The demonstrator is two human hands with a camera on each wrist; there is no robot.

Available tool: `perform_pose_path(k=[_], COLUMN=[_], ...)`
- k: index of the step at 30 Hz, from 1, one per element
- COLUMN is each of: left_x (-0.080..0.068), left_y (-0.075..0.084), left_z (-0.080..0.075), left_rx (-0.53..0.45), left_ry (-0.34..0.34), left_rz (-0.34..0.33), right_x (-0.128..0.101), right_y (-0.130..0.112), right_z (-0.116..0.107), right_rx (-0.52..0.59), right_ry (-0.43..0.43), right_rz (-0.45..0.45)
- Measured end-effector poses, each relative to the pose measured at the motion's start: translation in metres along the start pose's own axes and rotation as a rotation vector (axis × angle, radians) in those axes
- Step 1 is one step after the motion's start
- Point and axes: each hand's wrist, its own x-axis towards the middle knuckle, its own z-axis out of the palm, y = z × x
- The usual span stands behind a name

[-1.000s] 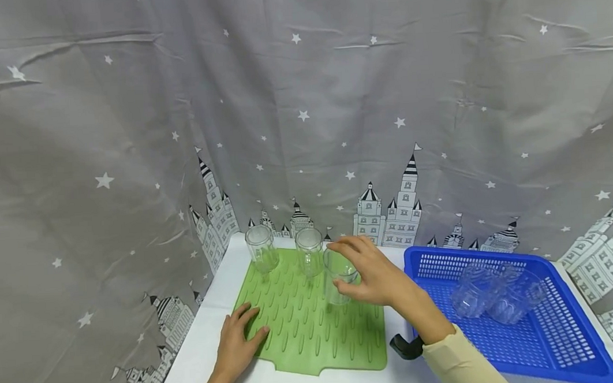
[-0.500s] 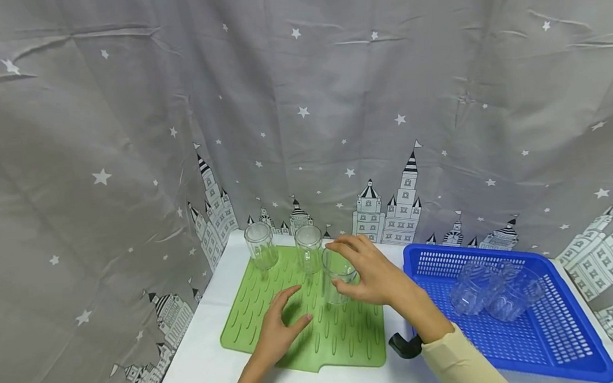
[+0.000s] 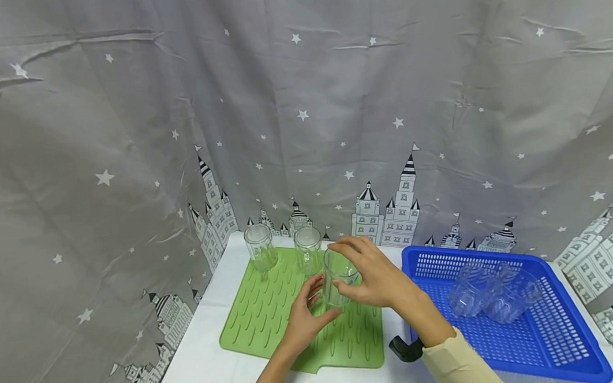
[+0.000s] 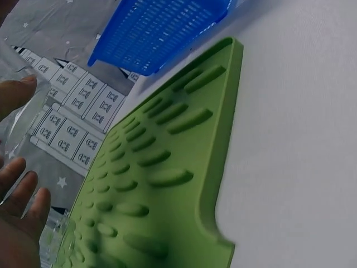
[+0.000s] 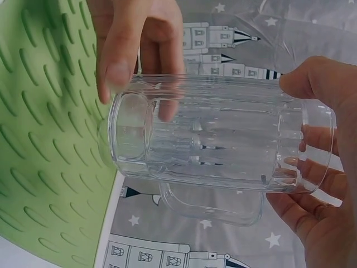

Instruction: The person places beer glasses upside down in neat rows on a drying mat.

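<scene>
My right hand (image 3: 370, 272) grips a clear glass mug (image 3: 336, 291) from above, thumb and fingers curled round its upper end. In the right wrist view the handle (image 5: 212, 209) of this mug sticks out at the side away from me. My left hand (image 3: 304, 323) is at the mug's lower end, its spread thumb and fingers on either side and overlapping the glass in the right wrist view. The mug stands over the green ridged mat (image 3: 256, 327), its lower end close to the surface. Two more glass mugs, one at the left corner (image 3: 260, 249) and one beside it (image 3: 308, 252), stand along the mat's back edge.
A blue plastic basket (image 3: 545, 370) stands at the right with more glass mugs (image 3: 491, 297) lying inside. The white tabletop (image 3: 191, 365) borders the mat. Behind hangs a grey curtain (image 3: 304, 151) printed with stars and castles.
My left hand has left the mat's left side and moved right to the lower end of the mug. The right hand keeps its grip in the same place.
</scene>
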Motion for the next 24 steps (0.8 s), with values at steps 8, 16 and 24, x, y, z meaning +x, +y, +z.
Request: perform_pose_path(k=[8, 16, 24], left_x=[0.004, 0.005, 0.006], left_y=[0.003, 0.006, 0.004], left_z=[0.014, 0.019, 0.019], left_rx=[-0.042, -0.096, -0.074], left_ry=[-0.029, -0.043, -0.042], left_rz=[-0.031, -0.025, -0.029], right_x=[-0.002, -0.003, -0.005], right_y=[-0.001, 0.000, 0.004], right_z=[0.000, -0.003, -0.008], right_rx=[0.008, 0.003, 0.016], right_ry=[0.001, 0.007, 0.012], right_rz=[-0.014, -0.014, -0.003])
